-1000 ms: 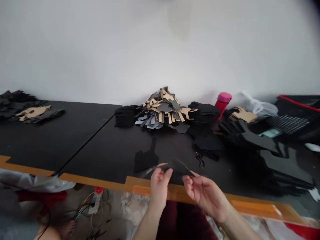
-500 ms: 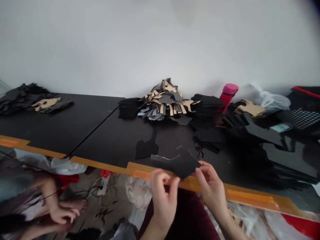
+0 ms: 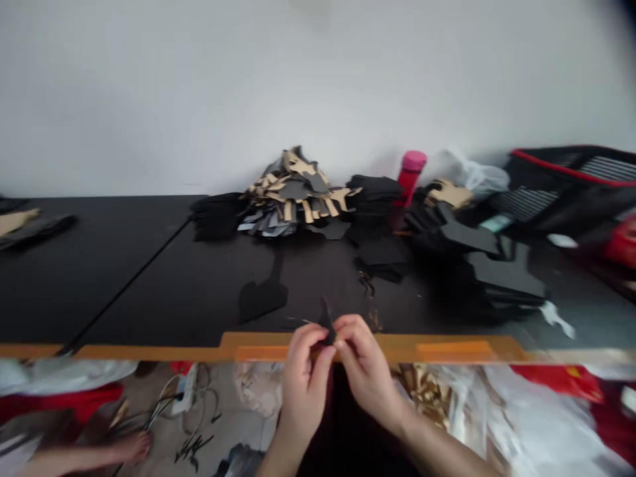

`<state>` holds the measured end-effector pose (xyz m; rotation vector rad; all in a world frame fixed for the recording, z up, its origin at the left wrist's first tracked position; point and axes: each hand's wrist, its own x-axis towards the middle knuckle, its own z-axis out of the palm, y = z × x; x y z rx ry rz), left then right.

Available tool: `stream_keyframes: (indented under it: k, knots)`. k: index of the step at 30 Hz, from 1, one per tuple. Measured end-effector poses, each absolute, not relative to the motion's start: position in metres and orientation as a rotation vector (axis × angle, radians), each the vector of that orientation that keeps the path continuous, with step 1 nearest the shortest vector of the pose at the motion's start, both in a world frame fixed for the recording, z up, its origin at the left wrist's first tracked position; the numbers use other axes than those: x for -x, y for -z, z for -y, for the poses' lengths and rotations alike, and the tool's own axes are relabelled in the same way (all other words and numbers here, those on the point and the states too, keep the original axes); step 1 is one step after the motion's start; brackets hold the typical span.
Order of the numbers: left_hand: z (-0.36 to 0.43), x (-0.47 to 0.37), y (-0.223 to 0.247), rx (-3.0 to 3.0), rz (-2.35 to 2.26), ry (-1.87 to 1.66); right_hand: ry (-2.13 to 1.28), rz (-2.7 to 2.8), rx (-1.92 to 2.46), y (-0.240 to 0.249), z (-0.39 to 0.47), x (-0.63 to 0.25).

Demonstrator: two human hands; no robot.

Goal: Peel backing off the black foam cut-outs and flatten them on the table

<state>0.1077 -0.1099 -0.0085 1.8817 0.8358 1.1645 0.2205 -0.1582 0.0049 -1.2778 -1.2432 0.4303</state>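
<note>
Now one black piece looks thin, almost edge-on, pinched by the left grip and the right grip near the front of the desk; half a second ago its broad face showed and the left grip was parted. Beyond the grips are one cutout leftward, one pile, and rightward one bottle and one basket

The 2 hands are held close together, fingertips nearly meeting. The left hand is raised, its index finger and thumb bent into a pinch. The right hand is angled inward, fingers curled. The left forearm is steeply inclined; the right forearm is slanted more shallowly.
</note>
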Motion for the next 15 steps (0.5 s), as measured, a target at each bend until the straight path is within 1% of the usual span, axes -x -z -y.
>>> stream_keyframes:
  k: [7, 11, 15]
  knots:
    - [0.103, -0.115, -0.001, -2.208, -0.757, -1.183, -0.449, 1.083, 1.104, -0.004, 0.16, -0.229]
    - [0.108, -0.123, -0.004, -2.318, -0.747, -1.224, -0.398, 1.078, 1.13, -0.002, 0.162, -0.234]
    - [0.11, -0.12, -0.003, -2.257, -0.91, -1.265, -0.332, 1.018, 1.177, 0.005, 0.166, -0.233]
